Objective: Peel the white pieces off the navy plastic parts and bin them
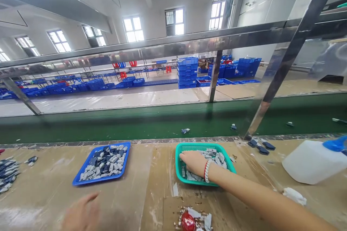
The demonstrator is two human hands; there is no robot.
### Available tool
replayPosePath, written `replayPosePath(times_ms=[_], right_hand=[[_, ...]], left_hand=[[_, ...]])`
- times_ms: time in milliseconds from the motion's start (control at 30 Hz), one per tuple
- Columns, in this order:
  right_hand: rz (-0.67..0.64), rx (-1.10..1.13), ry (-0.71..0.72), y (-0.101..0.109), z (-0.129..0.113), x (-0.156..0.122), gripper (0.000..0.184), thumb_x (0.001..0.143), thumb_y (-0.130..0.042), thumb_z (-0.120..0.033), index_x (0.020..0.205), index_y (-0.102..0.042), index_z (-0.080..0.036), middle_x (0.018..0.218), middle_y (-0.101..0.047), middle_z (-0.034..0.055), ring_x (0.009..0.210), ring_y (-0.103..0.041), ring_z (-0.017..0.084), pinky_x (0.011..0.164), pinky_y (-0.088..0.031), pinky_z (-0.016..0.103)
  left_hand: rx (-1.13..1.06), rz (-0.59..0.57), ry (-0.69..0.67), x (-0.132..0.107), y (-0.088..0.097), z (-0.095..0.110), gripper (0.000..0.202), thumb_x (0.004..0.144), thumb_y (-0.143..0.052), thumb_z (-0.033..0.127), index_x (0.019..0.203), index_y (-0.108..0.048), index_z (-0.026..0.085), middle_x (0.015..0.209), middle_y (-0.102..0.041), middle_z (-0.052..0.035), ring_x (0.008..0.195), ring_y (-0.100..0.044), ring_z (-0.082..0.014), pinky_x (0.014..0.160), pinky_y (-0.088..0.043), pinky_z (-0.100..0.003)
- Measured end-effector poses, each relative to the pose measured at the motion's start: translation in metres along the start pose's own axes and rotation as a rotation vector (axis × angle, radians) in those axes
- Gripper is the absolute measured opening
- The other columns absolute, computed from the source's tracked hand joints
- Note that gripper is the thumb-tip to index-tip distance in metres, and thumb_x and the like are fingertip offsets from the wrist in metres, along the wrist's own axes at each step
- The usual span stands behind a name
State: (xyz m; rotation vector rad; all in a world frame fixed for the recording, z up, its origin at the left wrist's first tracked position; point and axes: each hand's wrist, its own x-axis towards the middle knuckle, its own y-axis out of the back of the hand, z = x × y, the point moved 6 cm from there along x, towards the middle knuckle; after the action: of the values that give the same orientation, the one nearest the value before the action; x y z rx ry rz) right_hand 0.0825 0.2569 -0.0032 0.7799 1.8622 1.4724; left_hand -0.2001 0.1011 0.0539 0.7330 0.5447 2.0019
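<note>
My right hand [195,163], with a red and white bracelet at the wrist, reaches into a green plastic basket [232,169] of small grey plastic pieces [217,157]. Its fingers point down among the pieces and are mostly hidden, so any grip is unclear. My left hand [81,213] is smeared by motion above the worktop at the lower left, below a blue tray [101,179]. That tray is heaped with grey and dark blue pieces [105,162]. Nothing can be made out in the left hand.
A red round object [188,221] sits among white scraps at the front. Dark blue pieces lie at far left [8,173] and right [261,147]. A white jug [311,162] stands right. Beyond run a green belt [151,122] and a metal frame [215,75].
</note>
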Motion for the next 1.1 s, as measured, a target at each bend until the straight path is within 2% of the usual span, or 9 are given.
replayPosePath(times_ms=[100, 233, 300, 400, 633, 733, 833, 933, 1100], right_hand=[[-0.013, 0.013, 0.003, 0.005, 0.006, -0.01, 0.027, 0.082, -0.047, -0.002, 0.098, -0.067, -0.012, 0.103, -0.065, 0.0136, 0.095, -0.064, 0.023, 0.081, -0.048, 0.031], [-0.009, 0.068, -0.049, 0.006, 0.012, -0.015, 0.023, 0.079, -0.051, -0.004, 0.085, -0.072, -0.011, 0.099, -0.067, 0.0149, 0.093, -0.064, 0.024, 0.082, -0.047, 0.031], [0.011, 0.122, -0.084, 0.008, 0.016, -0.015, 0.019, 0.077, -0.056, -0.004, 0.08, -0.073, -0.01, 0.094, -0.069, 0.0153, 0.091, -0.065, 0.026, 0.081, -0.047, 0.031], [0.071, 0.247, -0.114, 0.018, 0.025, -0.019, 0.016, 0.076, -0.061, -0.005, 0.079, -0.075, -0.013, 0.089, -0.071, 0.0117, 0.091, -0.065, 0.024, 0.082, -0.048, 0.03], [0.203, 0.663, -0.137, 0.036, 0.039, -0.078, 0.02, 0.079, -0.065, -0.014, 0.098, -0.071, -0.017, 0.098, -0.07, 0.0055, 0.088, -0.065, 0.016, 0.078, -0.052, 0.025], [0.283, 0.861, -0.086, 0.024, 0.028, -0.124, 0.018, 0.079, -0.065, -0.014, 0.095, -0.071, -0.019, 0.095, -0.069, 0.0043, 0.088, -0.064, 0.016, 0.076, -0.053, 0.027], [0.309, 0.859, -0.074, -0.004, 0.004, -0.166, 0.017, 0.083, -0.062, -0.014, 0.096, -0.071, -0.021, 0.092, -0.068, 0.004, 0.084, -0.064, 0.016, 0.076, -0.052, 0.029], [0.365, 0.807, -0.109, -0.033, -0.019, -0.192, 0.018, 0.087, -0.056, -0.014, 0.096, -0.07, -0.019, 0.091, -0.067, 0.0054, 0.082, -0.063, 0.016, 0.072, -0.052, 0.027], [0.539, 0.663, -0.093, -0.058, -0.047, -0.204, 0.024, 0.093, -0.046, -0.016, 0.094, -0.07, -0.017, 0.087, -0.063, 0.0067, 0.075, -0.061, 0.014, 0.065, -0.052, 0.025]], left_hand=[[-0.029, -0.182, -0.336, 0.058, -0.076, 0.062, 0.014, 0.083, -0.061, 0.03, 0.087, -0.067, 0.018, 0.093, -0.064, -0.0075, 0.097, -0.057, -0.0236, 0.093, -0.046, -0.043], [-0.04, -0.415, -0.526, 0.115, -0.182, 0.142, 0.02, 0.088, -0.06, 0.031, 0.101, -0.063, 0.016, 0.105, -0.062, -0.007, 0.099, -0.059, -0.0222, 0.09, -0.048, -0.042], [-0.025, -0.461, -0.558, 0.13, -0.211, 0.169, 0.028, 0.09, -0.057, 0.034, 0.111, -0.059, 0.016, 0.113, -0.058, -0.0073, 0.101, -0.059, -0.0234, 0.085, -0.051, -0.04], [0.018, -0.513, -0.585, 0.141, -0.228, 0.19, 0.031, 0.09, -0.057, 0.033, 0.116, -0.056, 0.016, 0.116, -0.056, -0.0088, 0.1, -0.059, -0.023, 0.084, -0.052, -0.04], [0.083, -0.556, -0.511, 0.149, -0.236, 0.166, 0.033, 0.09, -0.056, 0.033, 0.118, -0.054, 0.014, 0.116, -0.057, -0.0101, 0.098, -0.059, -0.022, 0.082, -0.053, -0.041], [0.084, -0.528, -0.447, 0.152, -0.229, 0.137, 0.03, 0.09, -0.056, 0.034, 0.112, -0.056, 0.013, 0.109, -0.059, -0.0087, 0.093, -0.06, -0.0205, 0.081, -0.052, -0.04], [0.051, -0.459, -0.396, 0.142, -0.198, 0.102, 0.028, 0.088, -0.058, 0.039, 0.098, -0.06, 0.013, 0.097, -0.06, -0.0073, 0.092, -0.057, -0.021, 0.086, -0.047, -0.041], [-0.032, -0.391, -0.356, 0.101, -0.147, 0.07, 0.037, 0.086, -0.052, 0.05, 0.098, -0.057, 0.016, 0.098, -0.057, -0.0081, 0.096, -0.053, -0.0225, 0.089, -0.043, -0.038], [-0.46, -0.426, -0.151, -0.013, -0.078, 0.033, 0.038, 0.09, -0.04, 0.059, 0.099, -0.046, 0.022, 0.09, -0.059, -0.0041, 0.086, -0.056, -0.0191, 0.081, -0.045, -0.032]])
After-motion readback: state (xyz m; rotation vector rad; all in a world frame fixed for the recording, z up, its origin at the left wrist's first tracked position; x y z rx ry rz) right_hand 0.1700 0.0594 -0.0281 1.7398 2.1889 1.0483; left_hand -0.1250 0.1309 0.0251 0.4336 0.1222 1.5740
